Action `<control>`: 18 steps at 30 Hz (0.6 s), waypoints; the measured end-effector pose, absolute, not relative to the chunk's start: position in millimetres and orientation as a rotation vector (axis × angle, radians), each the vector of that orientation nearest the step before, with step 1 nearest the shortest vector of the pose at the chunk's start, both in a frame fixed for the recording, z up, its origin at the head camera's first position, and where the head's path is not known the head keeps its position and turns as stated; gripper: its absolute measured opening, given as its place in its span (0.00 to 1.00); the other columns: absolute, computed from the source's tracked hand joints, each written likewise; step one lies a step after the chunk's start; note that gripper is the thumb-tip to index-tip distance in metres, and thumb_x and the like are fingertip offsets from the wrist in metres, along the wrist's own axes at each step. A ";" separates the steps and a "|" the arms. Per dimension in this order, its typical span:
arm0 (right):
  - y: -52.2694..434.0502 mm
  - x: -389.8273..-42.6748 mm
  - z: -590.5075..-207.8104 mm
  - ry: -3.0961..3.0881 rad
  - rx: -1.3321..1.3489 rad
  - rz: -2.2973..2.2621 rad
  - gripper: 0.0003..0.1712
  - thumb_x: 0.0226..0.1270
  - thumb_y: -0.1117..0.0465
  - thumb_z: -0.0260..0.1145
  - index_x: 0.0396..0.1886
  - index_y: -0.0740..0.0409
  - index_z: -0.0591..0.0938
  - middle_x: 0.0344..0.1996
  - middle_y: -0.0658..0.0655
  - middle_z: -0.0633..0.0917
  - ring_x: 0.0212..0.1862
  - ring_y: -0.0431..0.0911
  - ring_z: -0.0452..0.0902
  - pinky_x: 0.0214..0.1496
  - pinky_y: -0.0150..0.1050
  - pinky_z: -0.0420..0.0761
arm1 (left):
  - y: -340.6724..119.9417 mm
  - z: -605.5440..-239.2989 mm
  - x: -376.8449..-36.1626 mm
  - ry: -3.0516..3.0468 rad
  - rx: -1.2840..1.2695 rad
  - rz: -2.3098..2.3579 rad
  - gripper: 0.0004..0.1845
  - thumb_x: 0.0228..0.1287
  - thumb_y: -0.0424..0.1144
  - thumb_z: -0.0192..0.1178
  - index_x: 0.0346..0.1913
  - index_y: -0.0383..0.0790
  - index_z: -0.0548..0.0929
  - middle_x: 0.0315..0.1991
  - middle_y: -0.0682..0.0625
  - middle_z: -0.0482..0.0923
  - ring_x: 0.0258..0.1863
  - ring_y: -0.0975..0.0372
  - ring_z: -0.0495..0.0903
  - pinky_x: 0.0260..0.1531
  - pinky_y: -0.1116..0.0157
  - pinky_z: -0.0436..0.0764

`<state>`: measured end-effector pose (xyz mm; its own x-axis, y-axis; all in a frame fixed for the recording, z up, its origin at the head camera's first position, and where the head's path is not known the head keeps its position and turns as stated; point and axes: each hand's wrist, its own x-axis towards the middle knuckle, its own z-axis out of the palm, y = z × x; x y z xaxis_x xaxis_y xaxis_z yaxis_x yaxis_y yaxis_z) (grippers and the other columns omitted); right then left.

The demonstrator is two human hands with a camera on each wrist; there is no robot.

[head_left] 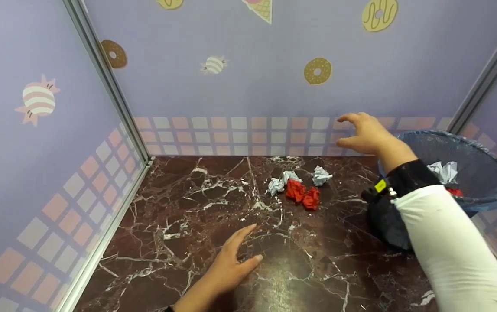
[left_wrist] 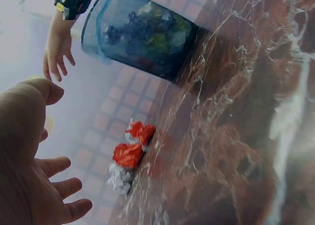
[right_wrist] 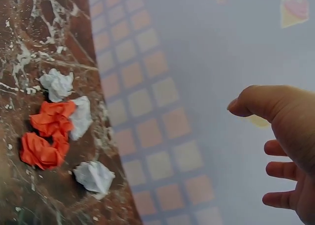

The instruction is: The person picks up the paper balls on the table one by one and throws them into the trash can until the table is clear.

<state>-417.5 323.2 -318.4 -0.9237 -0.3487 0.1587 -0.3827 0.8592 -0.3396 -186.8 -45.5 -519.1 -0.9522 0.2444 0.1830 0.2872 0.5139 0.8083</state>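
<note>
The marble surface (head_left: pixel 179 242) is closed in by walls on three sides, with bare room left between the left hand (head_left: pixel 231 264), laid flat with fingers spread, and the crumpled paper balls (head_left: pixel 302 190) beyond its fingertips. The right hand (head_left: pixel 363 134) is held in the air, fingers loosely spread and holding nothing. The paper balls lie below and left of those fingers, and the lined waste bin (head_left: pixel 486 173) stands just right of the wrist.

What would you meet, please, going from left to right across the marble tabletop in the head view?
Left hand → leftmost white paper ball → first red paper ball → second red paper ball → rightmost white paper ball → right hand → bin.
</note>
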 end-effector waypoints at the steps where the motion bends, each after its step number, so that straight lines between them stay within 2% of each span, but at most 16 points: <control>1: 319.8 -420.8 -323.6 -2.939 0.584 0.571 0.39 0.57 0.52 0.70 0.68 0.56 0.69 0.66 0.70 0.67 0.67 0.70 0.58 0.67 0.67 0.58 | -48.3 -520.2 -185.2 -2.681 -0.469 -1.456 0.40 0.58 0.55 0.65 0.72 0.73 0.57 0.73 0.57 0.59 0.71 0.53 0.61 0.63 0.35 0.62; 6: 309.3 -436.6 -358.7 -2.949 0.561 0.599 0.37 0.57 0.54 0.68 0.67 0.58 0.70 0.66 0.70 0.68 0.67 0.71 0.57 0.68 0.66 0.57 | -59.9 -524.8 -178.4 -2.629 -0.447 -1.494 0.39 0.59 0.53 0.65 0.72 0.70 0.59 0.72 0.56 0.61 0.70 0.53 0.61 0.65 0.38 0.61; 13: 299.5 -447.9 -421.3 -3.067 0.445 0.516 0.36 0.55 0.54 0.65 0.66 0.53 0.71 0.66 0.68 0.67 0.65 0.71 0.59 0.58 0.72 0.64 | -71.6 -527.5 -167.7 -2.639 -0.390 -1.539 0.39 0.60 0.54 0.64 0.72 0.70 0.59 0.73 0.56 0.59 0.71 0.52 0.61 0.65 0.39 0.62; 18: 295.1 -448.5 -461.1 -3.172 0.423 0.382 0.29 0.59 0.56 0.61 0.63 0.51 0.75 0.68 0.65 0.66 0.64 0.71 0.60 0.53 0.73 0.66 | -77.0 -530.6 -162.0 -2.633 -0.367 -1.580 0.38 0.61 0.54 0.64 0.72 0.69 0.59 0.73 0.54 0.59 0.70 0.51 0.62 0.65 0.39 0.62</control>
